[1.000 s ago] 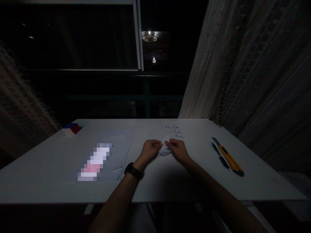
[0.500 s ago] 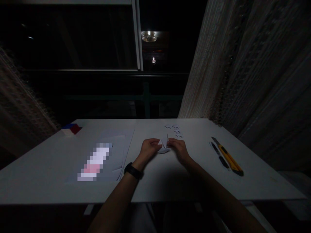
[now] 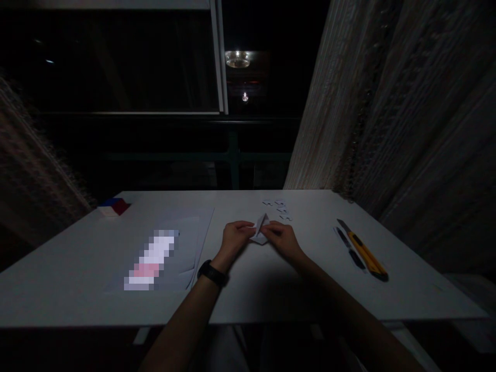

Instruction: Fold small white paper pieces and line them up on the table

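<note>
1. The small folded piece of white paper (image 3: 262,236) sits between the two hands, just beyond the near-middle of the white rectangular table (image 3: 65,289). One pointed flap stands up from it; whether its base rests on the tabletop or is held slightly above it, I cannot tell.

2. The left hand (image 3: 235,238) is at the paper's left side, its fingers curled and its thumb drawn in close to them, pinching the edge. A black band (image 3: 213,273) (perhaps a watch, though its front is too dark to read) circles that wrist.

3. The right hand (image 3: 284,240) is at the paper's right side, also mostly closed, with the thumb and bent fingers gripping it beside the raised flap.

4. Just past the right hand lie several small flat white pieces with dark wavy marks (image 3: 282,211), grouped on the tabletop.

5. Well to the right of the hands, a yellow-and-black cutter knife (image 3: 366,253) lies with its blade showing, beside a slim black-handled tool (image 3: 355,257).

6. Left of the left hand lie flat white paper sheets (image 3: 188,243), partly under a pixelated bright patch (image 3: 149,263). Farther left sits a blue, red and white block (image 3: 113,207).
</note>
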Available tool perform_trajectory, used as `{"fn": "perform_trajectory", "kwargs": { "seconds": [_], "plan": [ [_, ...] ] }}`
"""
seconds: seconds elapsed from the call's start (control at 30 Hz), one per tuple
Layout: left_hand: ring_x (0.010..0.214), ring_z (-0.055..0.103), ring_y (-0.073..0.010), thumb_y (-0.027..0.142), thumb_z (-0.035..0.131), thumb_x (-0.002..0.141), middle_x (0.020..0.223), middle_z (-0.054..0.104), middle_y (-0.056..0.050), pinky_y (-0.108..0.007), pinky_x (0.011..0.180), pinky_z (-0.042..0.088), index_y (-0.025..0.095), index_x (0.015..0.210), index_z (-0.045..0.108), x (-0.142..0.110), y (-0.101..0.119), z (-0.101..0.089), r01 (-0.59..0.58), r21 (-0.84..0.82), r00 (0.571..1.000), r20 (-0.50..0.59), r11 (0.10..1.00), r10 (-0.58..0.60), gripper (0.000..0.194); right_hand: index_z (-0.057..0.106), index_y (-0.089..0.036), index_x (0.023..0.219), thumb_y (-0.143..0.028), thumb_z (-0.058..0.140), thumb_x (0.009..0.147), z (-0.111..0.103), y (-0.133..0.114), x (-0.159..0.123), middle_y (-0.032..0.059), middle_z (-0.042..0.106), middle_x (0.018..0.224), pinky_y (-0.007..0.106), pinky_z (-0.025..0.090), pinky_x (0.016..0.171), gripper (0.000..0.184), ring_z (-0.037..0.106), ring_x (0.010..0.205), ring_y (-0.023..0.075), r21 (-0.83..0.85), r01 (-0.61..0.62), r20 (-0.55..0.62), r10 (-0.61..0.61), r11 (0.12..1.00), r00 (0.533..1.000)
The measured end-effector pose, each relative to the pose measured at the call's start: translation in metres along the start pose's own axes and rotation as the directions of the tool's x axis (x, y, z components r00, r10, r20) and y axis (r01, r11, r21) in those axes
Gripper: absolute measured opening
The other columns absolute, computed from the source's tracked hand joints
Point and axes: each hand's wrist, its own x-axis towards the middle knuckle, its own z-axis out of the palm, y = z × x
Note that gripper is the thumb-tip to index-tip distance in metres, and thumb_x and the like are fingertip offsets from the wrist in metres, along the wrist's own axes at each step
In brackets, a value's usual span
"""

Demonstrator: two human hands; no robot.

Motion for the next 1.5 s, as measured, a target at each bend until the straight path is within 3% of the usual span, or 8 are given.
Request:
{"fn": "perform_trajectory", "kwargs": {
  "seconds": [0.2, 0.37, 0.83, 0.97, 1.17, 1.27, 1.37, 1.5],
  "plan": [
    [0.071, 0.061, -0.0185, 0.029, 0.063, 0.063, 0.078, 0.069, -0.009, -0.027, 0.064, 0.046, 0.011, 0.078, 0.070, -0.002, 0.003, -0.001, -0.118, 0.047, 0.988, 0.109, 0.992, 0.112, 0.024, 0.069, -0.018, 0.072, -0.030, 0.056, 0.073, -0.001, 0.003, 0.001, 0.0043, 0.061, 0.074, 0.028, 0.043, 0.066, 0.017, 0.056, 0.071, 0.0166, -0.011, -0.014, -0.022, 0.014, 1.000, 1.000],
    [0.081, 0.061, -0.0207, 0.026, 0.065, 0.062, 0.093, 0.067, -0.013, -0.029, 0.069, 0.046, 0.009, 0.101, 0.063, -0.005, 0.005, -0.001, -0.091, -0.062, 0.975, 0.199, 0.994, 0.102, 0.042, 0.069, -0.019, 0.078, -0.033, 0.054, 0.075, -0.002, 0.005, 0.002, 0.0042, 0.061, 0.077, 0.029, 0.043, 0.069, 0.021, 0.056, 0.075, 0.0171, -0.017, -0.022, -0.019, 0.022, 1.000, 1.000],
    [0.070, 0.062, -0.0188, 0.030, 0.069, 0.060, 0.084, 0.069, -0.012, -0.029, 0.066, 0.049, 0.009, 0.087, 0.068, 0.003, -0.002, -0.001, -0.112, -0.075, 0.994, -0.001, 0.991, 0.112, 0.034, 0.068, -0.019, 0.088, -0.037, 0.055, 0.075, -0.001, -0.005, 0.001, 0.0057, 0.064, 0.088, 0.035, 0.043, 0.080, 0.026, 0.058, 0.085, 0.0194, 0.131, -0.055, -0.016, 0.058, 0.990, 0.998],
    [0.069, 0.062, -0.0181, 0.031, 0.067, 0.061, 0.079, 0.069, -0.009, -0.027, 0.062, 0.048, 0.012, 0.083, 0.069, 0.000, 0.001, 0.001, -0.169, 0.054, 0.983, -0.066, 0.984, 0.173, 0.029, 0.068, -0.018, 0.088, -0.037, 0.059, 0.070, 0.001, -0.006, 0.001, 0.0062, 0.065, 0.086, 0.033, 0.049, 0.068, 0.027, 0.060, 0.076, 0.0187, 0.174, -0.102, -0.044, 0.111, 0.979, 0.993],
    [0.066, 0.062, -0.0173, 0.030, 0.069, 0.060, 0.077, 0.069, -0.009, -0.027, 0.062, 0.048, 0.011, 0.089, 0.068, -0.004, 0.006, 0.002, -0.122, 0.000, 0.992, 0.020, 0.993, 0.122, 0.034, 0.067, -0.015, 0.085, -0.033, 0.061, 0.067, 0.004, -0.008, 0.002, 0.0049, 0.066, 0.075, 0.029, 0.048, 0.053, 0.027, 0.059, 0.054, 0.0143, 0.211, -0.205, -0.089, 0.228, 0.956, 0.970],
    [0.067, 0.062, -0.0176, 0.030, 0.069, 0.060, 0.078, 0.069, -0.011, -0.028, 0.064, 0.048, 0.010, 0.089, 0.067, -0.003, 0.006, 0.001, -0.107, -0.041, 0.994, 0.002, 0.993, 0.107, 0.036, 0.066, -0.017, 0.088, -0.030, 0.061, 0.068, 0.005, -0.008, 0.001, 0.0042, 0.064, 0.076, 0.030, 0.048, 0.054, 0.025, 0.058, 0.055, 0.0139, 0.141, -0.160, -0.087, 0.173, 0.977, 0.981],
    [0.073, 0.062, -0.0188, 0.031, 0.068, 0.061, 0.084, 0.069, -0.011, -0.029, 0.068, 0.047, 0.011, 0.087, 0.068, -0.001, 0.004, 0.000, -0.162, 0.018, 0.986, -0.034, 0.987, 0.162, 0.032, 0.066, -0.019, 0.086, -0.027, 0.059, 0.070, 0.005, -0.008, -0.001, 0.0053, 0.063, 0.085, 0.034, 0.049, 0.068, 0.019, 0.059, 0.074, 0.0178, 0.010, -0.010, -0.090, 0.011, 1.000, 0.996],
    [0.082, 0.062, -0.0199, 0.032, 0.066, 0.064, 0.088, 0.068, -0.010, -0.030, 0.076, 0.045, 0.014, 0.088, 0.069, -0.002, 0.002, -0.001, -0.269, 0.165, 0.954, -0.087, 0.949, 0.285, 0.029, 0.063, -0.021, 0.083, -0.023, 0.059, 0.070, 0.004, -0.012, -0.006, 0.0070, 0.057, 0.104, 0.038, 0.043, 0.086, 0.013, 0.053, 0.098, 0.0213, -0.148, 0.127, -0.214, -0.157, 0.981, 0.964]
  ]
}}
